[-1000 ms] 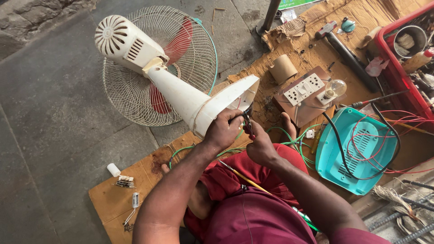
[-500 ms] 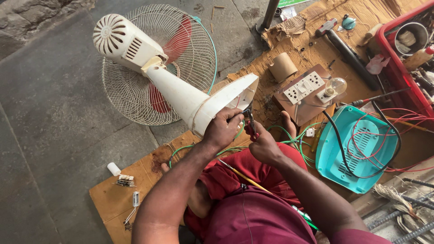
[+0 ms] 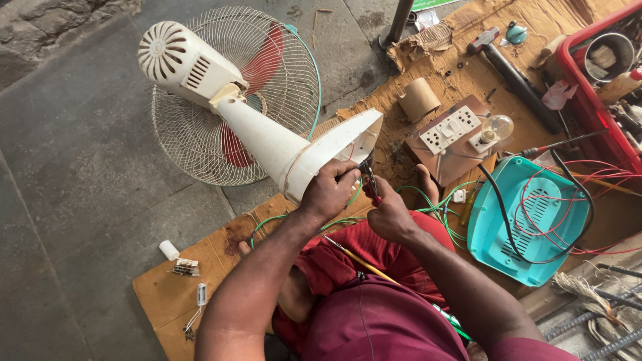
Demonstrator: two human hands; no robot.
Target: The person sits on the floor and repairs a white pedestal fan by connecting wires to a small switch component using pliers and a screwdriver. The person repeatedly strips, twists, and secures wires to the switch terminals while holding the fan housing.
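— Which way are we pointing the fan (image 3: pixel 267 140)?

— Its smooth cream plastic stem is slanting from our lap toward the mesh cage.

— Grips?

— Left hand (image 3: pixel 328 194) is clasping the flared base; right hand (image 3: pixel 389 215) is pinching pliers (image 3: pixel 370 179) at the cardboard's (image 3: pixel 461 73) near edge.

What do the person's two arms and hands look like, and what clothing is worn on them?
Both arms are bare from the elbow down. The left hand and the right hand wear no gloves, and no watch or ring shows. A short maroon sleeve covers the right upper arm; the left shoulder is out of frame.
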